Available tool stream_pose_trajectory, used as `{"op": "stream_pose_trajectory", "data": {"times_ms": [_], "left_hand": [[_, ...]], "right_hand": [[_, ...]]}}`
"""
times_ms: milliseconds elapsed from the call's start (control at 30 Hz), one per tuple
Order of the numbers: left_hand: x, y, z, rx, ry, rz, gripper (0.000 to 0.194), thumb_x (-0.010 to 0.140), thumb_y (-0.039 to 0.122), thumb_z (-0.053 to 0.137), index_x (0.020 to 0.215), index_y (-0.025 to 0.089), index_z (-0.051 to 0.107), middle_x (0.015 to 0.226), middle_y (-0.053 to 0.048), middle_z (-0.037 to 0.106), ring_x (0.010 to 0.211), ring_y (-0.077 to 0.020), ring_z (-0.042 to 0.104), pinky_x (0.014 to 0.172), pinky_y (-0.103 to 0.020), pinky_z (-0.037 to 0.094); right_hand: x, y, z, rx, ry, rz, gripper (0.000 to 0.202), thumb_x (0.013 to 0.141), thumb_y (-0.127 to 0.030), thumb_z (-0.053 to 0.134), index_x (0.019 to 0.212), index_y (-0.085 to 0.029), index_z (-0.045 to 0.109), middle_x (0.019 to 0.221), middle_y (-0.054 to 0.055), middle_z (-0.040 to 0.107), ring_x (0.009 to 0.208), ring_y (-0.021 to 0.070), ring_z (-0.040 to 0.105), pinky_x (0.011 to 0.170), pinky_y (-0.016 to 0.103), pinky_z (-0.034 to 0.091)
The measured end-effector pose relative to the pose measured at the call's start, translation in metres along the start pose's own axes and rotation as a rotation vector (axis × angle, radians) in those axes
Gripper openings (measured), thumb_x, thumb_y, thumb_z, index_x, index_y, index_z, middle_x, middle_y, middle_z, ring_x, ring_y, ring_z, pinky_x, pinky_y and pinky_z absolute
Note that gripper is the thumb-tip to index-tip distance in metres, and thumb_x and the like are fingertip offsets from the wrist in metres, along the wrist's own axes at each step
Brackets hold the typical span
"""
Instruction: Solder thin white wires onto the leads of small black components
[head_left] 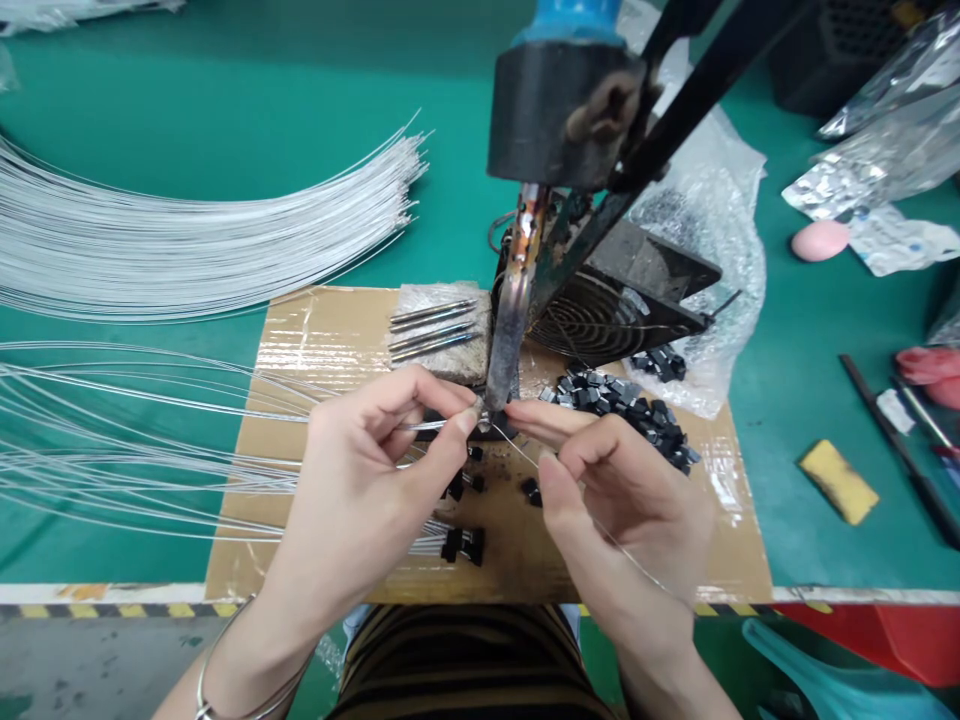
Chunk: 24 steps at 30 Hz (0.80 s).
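Observation:
My left hand (pixel 375 490) pinches the end of a thin white wire (pixel 424 427) between thumb and forefinger, just under the tip of a mounted soldering iron (pixel 513 320). On the other side of the tip, my right hand (pixel 630 500) holds a thin strand of solder wire (pixel 634 560) between thumb and fingers. The strand runs from the tip back across the palm. What exactly sits at the pinched wire end is too small to make out. Below my left hand lie white wires ending in black connectors (pixel 463 545).
Loose small black parts (pixel 622 405) are heaped on the cardboard (pixel 720 530). Behind them stands a black fan (pixel 592 310). Metal rods (pixel 435 330) rest on a pale block. A thick bundle of white wires (pixel 225 245) lies at left, a yellow sponge (pixel 838 482) at right.

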<state>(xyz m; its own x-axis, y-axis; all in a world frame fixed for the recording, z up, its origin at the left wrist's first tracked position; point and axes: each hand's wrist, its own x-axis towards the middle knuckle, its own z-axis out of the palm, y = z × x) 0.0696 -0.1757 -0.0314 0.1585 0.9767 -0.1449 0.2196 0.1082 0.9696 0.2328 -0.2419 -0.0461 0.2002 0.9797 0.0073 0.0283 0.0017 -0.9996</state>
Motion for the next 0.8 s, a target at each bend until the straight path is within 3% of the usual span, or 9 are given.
{"op": "stream_pose_trajectory", "data": {"times_ms": [400,567,800], "left_hand": [[-0.0031,0.0003,-0.0019,0.018,0.016,-0.002,0.014,0.087,0.010,0.077,0.080,0.022,0.075,0.087,0.003,0.079,0.071,-0.0091,0.068,0.063,-0.018,0.052],[-0.0034,-0.0009,-0.0009,-0.002,0.012,0.007,0.012,0.088,0.012,0.078,0.081,0.022,0.075,0.090,0.001,0.080,0.078,-0.0114,0.072,0.070,-0.020,0.055],[-0.0060,-0.0021,-0.0006,0.048,0.028,0.032,0.010,0.089,0.016,0.077,0.083,0.023,0.075,0.094,0.001,0.080,0.076,-0.0128,0.072,0.061,-0.022,0.051]], "right_hand": [[0.0010,-0.0038,0.0008,-0.023,-0.007,-0.004,0.024,0.092,-0.003,0.065,0.082,-0.025,0.061,0.125,0.000,0.079,0.119,0.0217,0.075,0.110,0.040,0.056],[0.0017,-0.0066,0.0003,-0.051,0.001,-0.011,0.025,0.090,-0.002,0.066,0.080,-0.024,0.061,0.124,0.002,0.080,0.117,0.0227,0.076,0.109,0.041,0.058],[0.0027,-0.0054,0.0020,-0.059,0.012,-0.039,0.024,0.089,-0.002,0.068,0.082,-0.024,0.063,0.125,0.004,0.080,0.116,0.0248,0.077,0.107,0.043,0.059]]}}
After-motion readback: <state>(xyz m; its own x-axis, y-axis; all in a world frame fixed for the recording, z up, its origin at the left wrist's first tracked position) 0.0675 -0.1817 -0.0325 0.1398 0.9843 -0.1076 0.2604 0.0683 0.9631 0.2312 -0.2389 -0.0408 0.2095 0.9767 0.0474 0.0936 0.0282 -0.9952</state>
